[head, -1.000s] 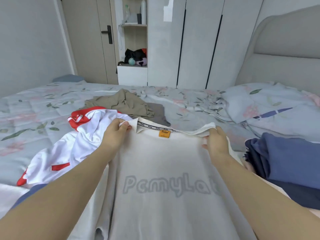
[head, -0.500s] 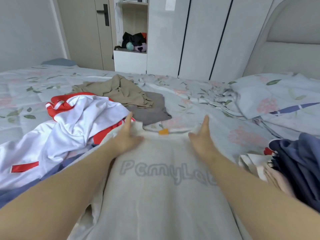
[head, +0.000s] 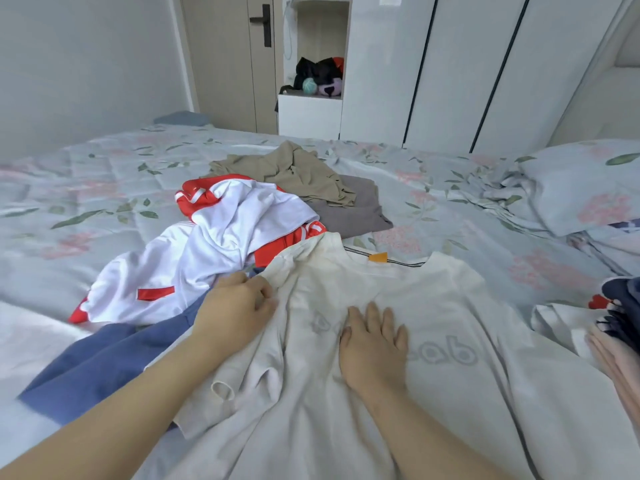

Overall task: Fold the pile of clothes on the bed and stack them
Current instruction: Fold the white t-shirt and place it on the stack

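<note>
A cream T-shirt (head: 446, 306) with grey lettering and an orange neck tag lies spread on the bed in front of me. My right hand (head: 375, 344) presses flat on its chest, covering part of the lettering. My left hand (head: 239, 306) grips the shirt's bunched left shoulder and sleeve. Left of it lie a white and red jersey (head: 207, 258) and a blue garment (head: 104, 358). Farther back sit a crumpled tan garment (head: 287, 171) and a grey one (head: 349, 213).
Stacked dark blue and pink clothes (head: 620, 313) sit at the right edge. A floral pillow (head: 585, 185) lies at the back right on the floral bedspread (head: 86, 174). Beyond the bed are white wardrobe doors (head: 450, 71) and an open shelf niche (head: 317, 74).
Both hands let go of the collar and smoothed the shirt flat. My left hand then moved to the left shoulder and gripped it; my right hand slid down onto the chest.
</note>
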